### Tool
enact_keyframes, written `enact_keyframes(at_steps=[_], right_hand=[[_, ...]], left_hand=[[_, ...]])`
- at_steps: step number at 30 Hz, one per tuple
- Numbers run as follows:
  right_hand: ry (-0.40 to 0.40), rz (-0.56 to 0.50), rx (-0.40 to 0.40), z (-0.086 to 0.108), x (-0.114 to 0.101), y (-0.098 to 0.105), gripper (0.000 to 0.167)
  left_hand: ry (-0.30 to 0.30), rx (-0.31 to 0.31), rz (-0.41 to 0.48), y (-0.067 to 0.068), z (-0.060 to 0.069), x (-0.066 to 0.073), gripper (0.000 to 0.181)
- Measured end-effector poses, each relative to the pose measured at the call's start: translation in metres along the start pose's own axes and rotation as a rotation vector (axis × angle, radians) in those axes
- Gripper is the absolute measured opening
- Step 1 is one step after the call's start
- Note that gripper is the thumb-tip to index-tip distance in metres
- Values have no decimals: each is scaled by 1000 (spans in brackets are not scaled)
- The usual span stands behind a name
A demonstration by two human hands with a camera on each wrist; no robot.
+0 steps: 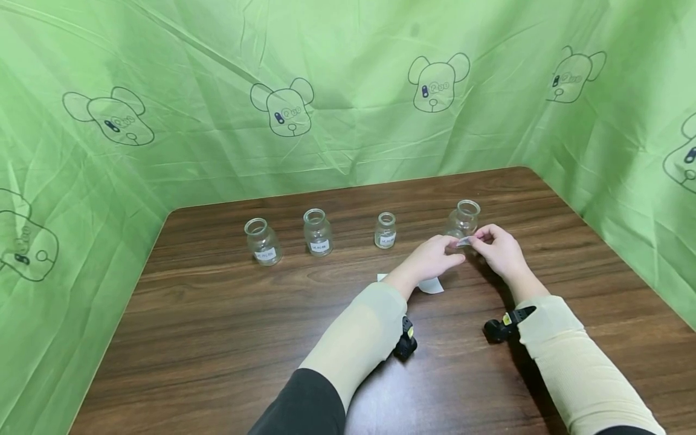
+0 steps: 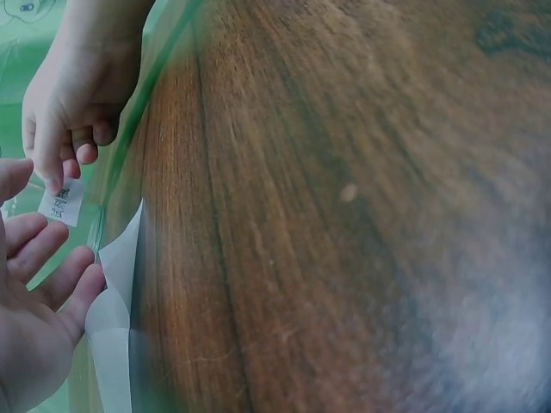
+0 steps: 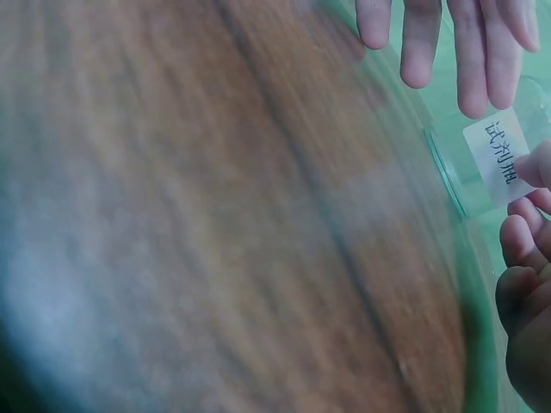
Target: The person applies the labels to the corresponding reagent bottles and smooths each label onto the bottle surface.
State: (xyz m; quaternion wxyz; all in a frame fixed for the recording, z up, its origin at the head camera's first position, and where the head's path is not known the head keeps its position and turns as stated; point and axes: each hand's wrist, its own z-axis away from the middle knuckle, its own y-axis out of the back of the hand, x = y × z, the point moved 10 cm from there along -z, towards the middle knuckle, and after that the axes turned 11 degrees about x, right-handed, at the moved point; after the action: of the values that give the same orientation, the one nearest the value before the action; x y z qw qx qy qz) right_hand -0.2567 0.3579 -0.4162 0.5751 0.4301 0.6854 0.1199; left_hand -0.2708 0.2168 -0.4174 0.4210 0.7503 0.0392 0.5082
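Observation:
My right hand [image 1: 499, 252] pinches a small white label [image 3: 489, 151] with handwritten characters between thumb and fingers. Beside it, the left hand [image 1: 429, 260] has its fingers extended close to the label's edge; in the right wrist view they look nearly straight and do not grip it. Just behind both hands stands a clear glass jar [image 1: 462, 219], upright and without a lid, its lower part partly hidden by the hands. A white backing sheet [image 1: 432, 286] lies on the table under the left wrist, partly covered by it.
To the left stand three open glass jars with white labels: a small jar [image 1: 385, 229], a larger jar [image 1: 318, 232] and another jar [image 1: 263, 241]. They are on a brown wooden table [image 1: 217, 338]. Green curtains [image 1: 348, 121] enclose its back and sides.

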Motion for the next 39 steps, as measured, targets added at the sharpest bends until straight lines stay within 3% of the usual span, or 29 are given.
enact_keyframes(at_steps=[10, 20, 26, 32, 36, 39], right_hand=[[-11, -12, 9, 0, 2, 0, 28], [1, -24, 24, 1, 2, 2, 29], [18, -25, 17, -2, 0, 4, 40], [147, -2, -19, -10, -14, 1, 59], [270, -32, -24, -15, -29, -1, 62], [288, -26, -30, -16, -31, -3, 60]], left_hand=[[10, -7, 4, 2, 1, -1, 48], [5, 29, 23, 9, 2, -1, 45], [33, 60, 33, 12, 0, -7, 46], [55, 100, 18, 17, -3, -8, 47], [53, 142, -38, 21, -5, -8, 51], [59, 161, -57, 22, -7, -7, 54]])
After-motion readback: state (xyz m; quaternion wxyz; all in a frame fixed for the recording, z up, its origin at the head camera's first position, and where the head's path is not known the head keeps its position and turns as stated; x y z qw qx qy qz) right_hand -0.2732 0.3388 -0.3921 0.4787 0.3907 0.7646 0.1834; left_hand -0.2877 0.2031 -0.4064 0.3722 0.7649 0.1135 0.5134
